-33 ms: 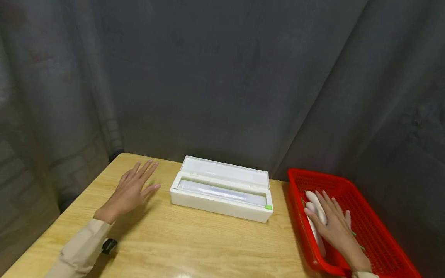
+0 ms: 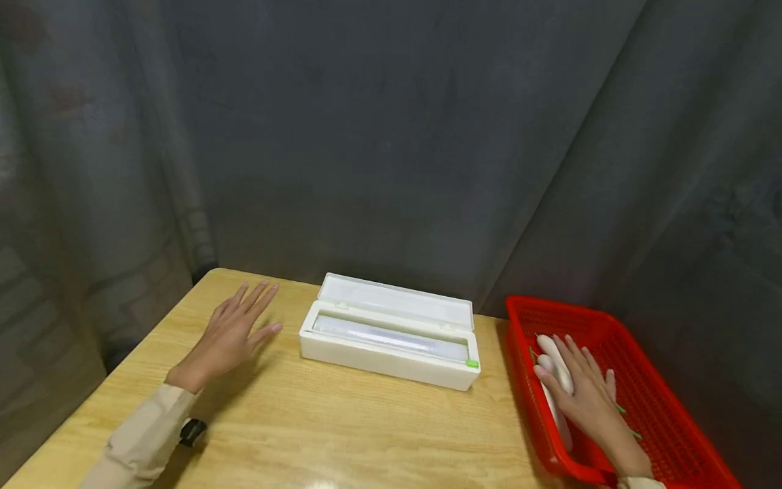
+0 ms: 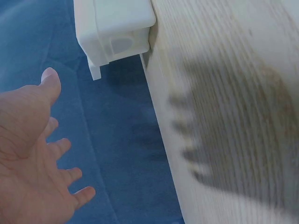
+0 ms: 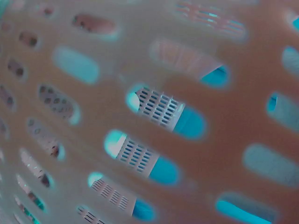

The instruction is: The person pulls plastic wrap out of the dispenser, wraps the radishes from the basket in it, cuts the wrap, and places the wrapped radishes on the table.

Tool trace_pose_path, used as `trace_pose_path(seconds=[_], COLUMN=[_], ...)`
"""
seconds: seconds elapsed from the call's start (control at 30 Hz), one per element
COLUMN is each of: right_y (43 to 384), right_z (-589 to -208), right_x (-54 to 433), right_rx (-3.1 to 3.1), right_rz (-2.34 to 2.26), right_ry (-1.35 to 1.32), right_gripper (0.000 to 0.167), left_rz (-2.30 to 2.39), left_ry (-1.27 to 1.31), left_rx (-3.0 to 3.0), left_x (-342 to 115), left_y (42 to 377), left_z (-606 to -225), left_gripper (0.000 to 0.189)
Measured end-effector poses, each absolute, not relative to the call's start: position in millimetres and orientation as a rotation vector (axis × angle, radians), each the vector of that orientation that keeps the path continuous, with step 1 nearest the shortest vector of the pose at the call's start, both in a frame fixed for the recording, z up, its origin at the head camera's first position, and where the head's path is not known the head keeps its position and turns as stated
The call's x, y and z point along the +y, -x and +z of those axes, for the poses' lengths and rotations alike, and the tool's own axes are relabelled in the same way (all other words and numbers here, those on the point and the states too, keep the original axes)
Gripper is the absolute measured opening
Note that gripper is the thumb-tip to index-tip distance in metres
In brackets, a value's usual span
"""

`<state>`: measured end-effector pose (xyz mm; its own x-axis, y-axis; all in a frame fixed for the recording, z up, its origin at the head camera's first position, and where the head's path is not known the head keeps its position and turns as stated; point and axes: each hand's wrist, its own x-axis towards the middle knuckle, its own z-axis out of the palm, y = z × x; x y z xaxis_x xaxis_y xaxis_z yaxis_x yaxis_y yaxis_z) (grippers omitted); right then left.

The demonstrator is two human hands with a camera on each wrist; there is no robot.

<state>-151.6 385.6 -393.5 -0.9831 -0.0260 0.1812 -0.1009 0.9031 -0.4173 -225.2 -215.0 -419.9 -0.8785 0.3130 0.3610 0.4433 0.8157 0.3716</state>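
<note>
I see the right hand (image 2: 588, 399) spread over smooth, long white vegetables (image 2: 557, 361) in the holey red plastic basket (image 2: 562, 309). The left hand (image 2: 222, 343) spreads above the stripy wood table (image 2: 366, 435).

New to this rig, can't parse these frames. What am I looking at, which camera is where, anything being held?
No machine here: it's a person's two bare hands. The wide picture comes from a head-worn camera looking forward and down; the other two come from a camera on each wrist.

On the wooden table sits an open white box with a roll of clear film inside. At the right is a red basket with white, elongated vegetables.

The left hand holds nothing, fingers spread; its wrist view shows that hand and the box's end. The right hand is over the vegetables, fingers extended, not gripping them; contact is unclear. Its wrist view is blurry, filled by a slotted surface, probably the basket.
</note>
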Motion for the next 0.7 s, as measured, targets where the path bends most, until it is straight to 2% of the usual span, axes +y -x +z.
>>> trace_pose_path(seconds=[0.7], right_y=[145], right_z=[-386], right_x=[386], right_rx=[-2.907], right_rz=[0.629], right_ry=[-0.071], right_gripper=[0.08], left_rz=[-0.671], left_ry=[0.693], left_rx=[-2.674], left_x=[-197], left_y=[226], left_z=[-419], left_gripper=[0.073])
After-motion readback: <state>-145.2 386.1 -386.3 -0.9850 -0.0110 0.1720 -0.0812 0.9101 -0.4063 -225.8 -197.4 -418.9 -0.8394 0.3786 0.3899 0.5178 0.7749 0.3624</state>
